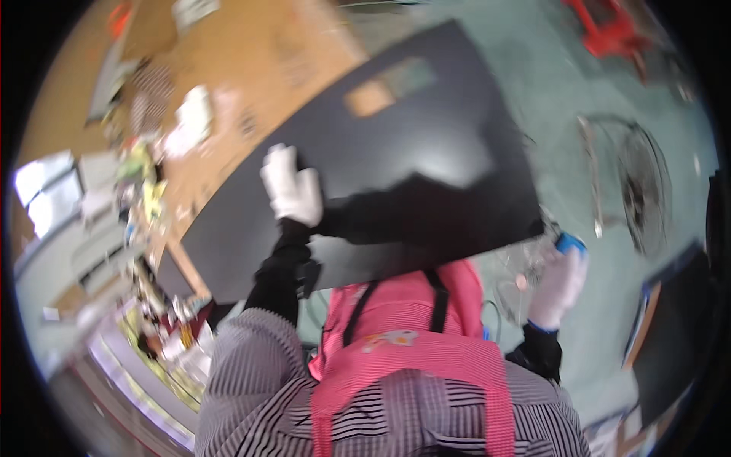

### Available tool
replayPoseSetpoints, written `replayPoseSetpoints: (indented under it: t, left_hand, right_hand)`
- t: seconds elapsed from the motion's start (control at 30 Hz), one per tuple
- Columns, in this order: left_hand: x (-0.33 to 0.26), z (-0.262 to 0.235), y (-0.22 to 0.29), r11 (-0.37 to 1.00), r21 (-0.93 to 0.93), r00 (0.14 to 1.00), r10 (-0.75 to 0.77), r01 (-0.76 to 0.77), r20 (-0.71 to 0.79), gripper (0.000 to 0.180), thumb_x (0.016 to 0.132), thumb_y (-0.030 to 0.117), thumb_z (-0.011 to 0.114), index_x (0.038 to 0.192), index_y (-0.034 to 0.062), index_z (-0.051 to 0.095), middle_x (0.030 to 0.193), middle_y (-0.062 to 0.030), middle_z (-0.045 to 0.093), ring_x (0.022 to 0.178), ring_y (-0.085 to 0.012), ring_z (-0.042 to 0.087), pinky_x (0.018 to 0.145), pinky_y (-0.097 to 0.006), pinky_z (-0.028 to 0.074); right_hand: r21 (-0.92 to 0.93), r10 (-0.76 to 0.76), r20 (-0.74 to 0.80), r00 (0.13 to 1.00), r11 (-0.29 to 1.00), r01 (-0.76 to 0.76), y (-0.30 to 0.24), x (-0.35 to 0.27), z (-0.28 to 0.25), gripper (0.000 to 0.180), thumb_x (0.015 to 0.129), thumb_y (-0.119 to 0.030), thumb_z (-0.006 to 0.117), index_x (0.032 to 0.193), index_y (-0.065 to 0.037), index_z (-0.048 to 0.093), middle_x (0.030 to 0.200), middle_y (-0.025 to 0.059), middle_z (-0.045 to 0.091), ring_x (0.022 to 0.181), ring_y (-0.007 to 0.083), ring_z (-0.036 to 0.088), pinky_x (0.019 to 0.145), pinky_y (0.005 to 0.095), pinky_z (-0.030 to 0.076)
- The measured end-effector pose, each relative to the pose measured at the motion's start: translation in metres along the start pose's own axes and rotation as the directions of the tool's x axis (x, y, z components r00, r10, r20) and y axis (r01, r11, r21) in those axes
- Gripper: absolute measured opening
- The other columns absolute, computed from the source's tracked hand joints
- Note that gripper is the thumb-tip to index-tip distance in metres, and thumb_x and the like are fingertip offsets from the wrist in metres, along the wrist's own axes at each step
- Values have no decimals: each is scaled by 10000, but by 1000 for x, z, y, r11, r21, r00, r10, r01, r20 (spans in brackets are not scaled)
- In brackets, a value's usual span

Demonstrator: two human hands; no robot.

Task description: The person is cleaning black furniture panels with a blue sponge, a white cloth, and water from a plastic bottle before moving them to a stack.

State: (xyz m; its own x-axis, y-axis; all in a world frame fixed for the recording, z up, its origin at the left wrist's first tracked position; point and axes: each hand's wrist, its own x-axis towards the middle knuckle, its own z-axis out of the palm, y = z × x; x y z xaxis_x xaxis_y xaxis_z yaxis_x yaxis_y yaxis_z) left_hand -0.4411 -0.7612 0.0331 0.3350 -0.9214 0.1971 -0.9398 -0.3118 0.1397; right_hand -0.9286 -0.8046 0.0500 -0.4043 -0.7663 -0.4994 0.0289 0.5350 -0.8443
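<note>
A large glossy black panel [365,171] with a rectangular cut-out spans the middle of the view, reaching from the brown work table to above the green floor. My left hand [291,186], in a white glove, lies flat on the panel's left part with the thumb apart. Just off the panel's near right corner is my right hand [560,286], also white-gloved and smeared by motion. Its fingers look closed, with a bit of blue [569,242] at their tips; what that belongs to cannot be made out.
On the brown table [263,72] lie a white cloth [190,118] and assorted clutter along its left side. A fan [640,186] with a round guard stands on the floor at right. Beyond it is a red metal object [605,30]. Dark panels [674,335] lean at lower right.
</note>
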Motion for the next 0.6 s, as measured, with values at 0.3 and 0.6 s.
replayPoseSetpoints:
  t: [0.3,0.6]
  left_hand:
    - [-174,-107,-28,677,-733,922,234,72,308,199,875,197,668,919,9,714,979,-181,679,858,-392,656,828,-424,551]
    - [-336,-112,-160,-903,-373,462,-242,214,853,703,1105,483,491,1516,-81,403,1411,-215,617,1381,-294,550,1181,-379,425]
  right_hand:
    - [52,153,809,567,943,-328,-39,-170,241,346,1050,-185,637,1320,22,579,1006,86,677,784,149,658,712,276,545]
    - [23,-456,834,311,592,806,15,-250,550,417,1088,-390,560,1209,0,643,1075,138,742,928,197,706,824,349,552]
